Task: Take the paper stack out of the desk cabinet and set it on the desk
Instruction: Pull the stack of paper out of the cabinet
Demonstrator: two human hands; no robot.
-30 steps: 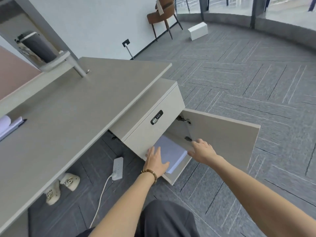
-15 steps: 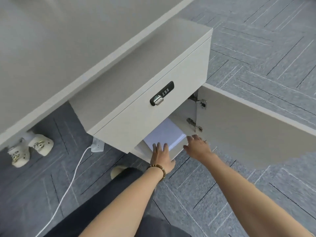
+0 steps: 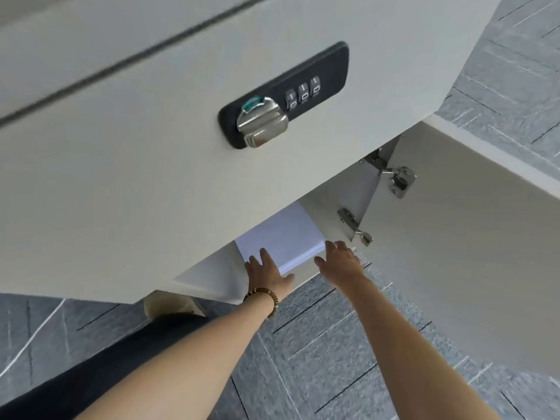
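Note:
A white paper stack point(image 3: 285, 234) lies flat inside the open compartment of the desk cabinet point(image 3: 181, 183), under the locked drawer front. My left hand point(image 3: 263, 275), with a bead bracelet on the wrist, rests on the stack's near left corner with fingers spread. My right hand point(image 3: 339, 262) is at the stack's near right corner, fingers apart, touching or almost touching its edge. Neither hand has closed around the paper. The back of the stack is hidden by the drawer front.
The cabinet door point(image 3: 454, 237) stands swung open to the right, its hinges point(image 3: 397, 177) close above my right hand. A black combination lock point(image 3: 281, 98) sits on the drawer front. Grey carpet point(image 3: 333, 344) lies below, with my dark trouser leg point(image 3: 106, 365) at the lower left.
The camera has dropped lower and closer to the cabinet, so the desk top is out of view. Both hands stay at the stack's front corners, the left further onto the paper.

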